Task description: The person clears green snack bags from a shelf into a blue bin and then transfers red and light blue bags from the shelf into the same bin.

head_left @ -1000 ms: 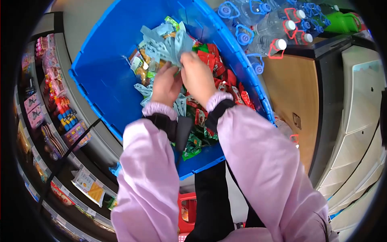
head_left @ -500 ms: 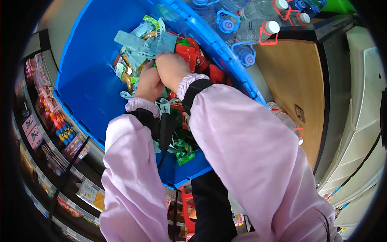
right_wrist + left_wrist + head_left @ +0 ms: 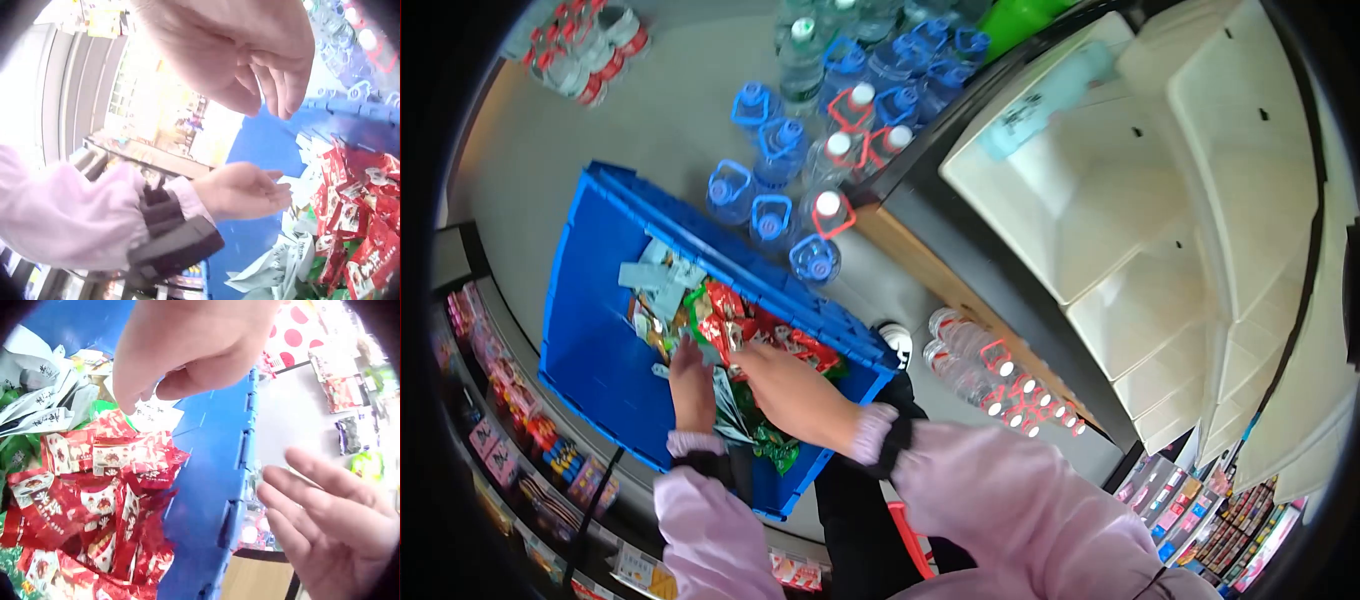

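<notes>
Inside the blue bin lie pale blue-grey packets, red packets and green ones. My left hand hovers over the packets, its fingers loosely extended and holding nothing in the right wrist view. Beside it, my right hand is empty, fingers spread apart in the left wrist view. The two hands are apart. Red packets fill the bin near its wall in the left wrist view.
Large water bottles with blue or red handles stand beyond the bin. White open compartments top a dark-edged cabinet on the right. More bottles stand beside that cabinet, and snack shelves run along the left.
The head view has swung, bringing more floor, bottles and compartments into sight. Both hands have come away from the pale packets and drawn apart; the packets lie in the bin.
</notes>
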### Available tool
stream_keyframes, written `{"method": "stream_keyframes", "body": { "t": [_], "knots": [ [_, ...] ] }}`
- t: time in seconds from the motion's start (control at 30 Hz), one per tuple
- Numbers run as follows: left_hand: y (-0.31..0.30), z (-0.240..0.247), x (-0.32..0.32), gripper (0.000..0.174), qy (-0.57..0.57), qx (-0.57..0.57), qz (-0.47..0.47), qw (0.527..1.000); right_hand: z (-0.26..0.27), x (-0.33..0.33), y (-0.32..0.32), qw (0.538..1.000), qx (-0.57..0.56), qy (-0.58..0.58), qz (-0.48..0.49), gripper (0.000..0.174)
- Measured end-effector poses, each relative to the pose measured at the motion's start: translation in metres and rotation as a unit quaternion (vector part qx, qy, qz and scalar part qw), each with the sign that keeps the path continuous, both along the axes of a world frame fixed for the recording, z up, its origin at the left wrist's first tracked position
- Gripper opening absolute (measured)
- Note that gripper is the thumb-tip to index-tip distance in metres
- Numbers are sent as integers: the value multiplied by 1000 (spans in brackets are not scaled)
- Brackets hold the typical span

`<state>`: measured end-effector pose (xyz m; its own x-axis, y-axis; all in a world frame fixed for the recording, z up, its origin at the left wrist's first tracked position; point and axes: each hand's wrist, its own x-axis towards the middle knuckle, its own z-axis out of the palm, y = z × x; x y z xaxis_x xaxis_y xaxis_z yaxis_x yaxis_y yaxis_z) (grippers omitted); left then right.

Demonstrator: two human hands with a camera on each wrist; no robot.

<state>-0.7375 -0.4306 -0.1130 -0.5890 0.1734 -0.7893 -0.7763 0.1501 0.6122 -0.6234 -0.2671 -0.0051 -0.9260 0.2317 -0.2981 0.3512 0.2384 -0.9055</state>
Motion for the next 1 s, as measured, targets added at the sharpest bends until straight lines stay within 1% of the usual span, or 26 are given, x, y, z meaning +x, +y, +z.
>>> {"method": "stream_keyframes", "body": {
  "t": [0.07, 0.1, 0.13, 0.17, 0.2, 0.23, 0.27, 0.3, 0.33, 0.4, 0.47, 0.5, 0.57, 0.6, 0.63, 0.67, 0.7, 0.77, 0.8, 0.9, 1.0],
  "knots": [
    [10, 23, 15, 60, 40, -2, -34, 999, 41, 27, 27, 998, -24, 24, -61, 34],
    [26, 43, 23, 63, 57, 0, -67, 996, 59, 41, 45, 997, 5, 27, -75, 31],
    [36, 52, 31, 57, 89, 34, -72, 993, 77, 50, 64, 990, -11, 48, -135, 27],
    [58, 73, 40, 54, 105, 49, -85, 990, 87, 62, 82, 982, 10, 42, -184, 26],
    [87, 102, 48, 50, 120, 61, -97, 986, 102, 71, 107, 972, -6, 3, -236, 27],
    [112, 124, 55, 48, 121, 107, -100, 982, 98, 82, 131, 954, 27, 0, -297, 28],
    [139, 144, 62, 45, 121, 152, -102, 976, 84, 89, 163, 944, 74, 80, -312, 33],
    [166, 162, 69, 45, 105, 211, -97, 967, 92, 89, 188, 927, 50, 51, -368, 40],
    [192, 176, 76, 46, 90, 269, -92, 954, 80, 94, 219, 911, 55, 108, -395, 48],
    [240, 189, 93, 46, 19, 366, -73, 927, 75, 89, 270, 880, 147, 71, -446, 57],
    [285, 190, 113, 48, -9, 394, -68, 916, 76, 83, 311, 873, 229, 3, -431, 65],
    [304, 189, 122, 50, -3, 397, -78, 915, 71, 84, 329, 877, 231, 12, -420, 68],
    [344, 184, 136, 54, 31, 336, -117, 934, 59, 89, 361, 882, 250, 15, -398, 70],
    [363, 179, 137, 57, 59, 270, -145, 950, 52, 91, 377, 882, 268, 9, -387, 70],
    [376, 172, 135, 58, 56, 254, -154, 953, 43, 93, 391, 878, 299, -13, -372, 68],
    [387, 165, 133, 58, 52, 238, -164, 956, 31, 96, 402, 877, 290, 0, -382, 63],
    [392, 163, 128, 59, 49, 221, -174, 958, 23, 95, 409, 876, 282, 13, -392, 59],
    [397, 158, 123, 60, 50, 246, -148, 956, 9, 99, 421, 875, 276, 25, -398, 58],
    [400, 156, 120, 60, 51, 259, -136, 955, 8, 96, 418, 875, 270, 31, -400, 58],
    [406, 140, 120, 60, 27, 217, -155, 963, 9, 89, 407, 879, 253, 50, -401, 57],
    [406, 130, 116, 59, 13, 249, -138, 959, 12, 81, 401, 882, 233, 65, -405, 56]
  ]
}}
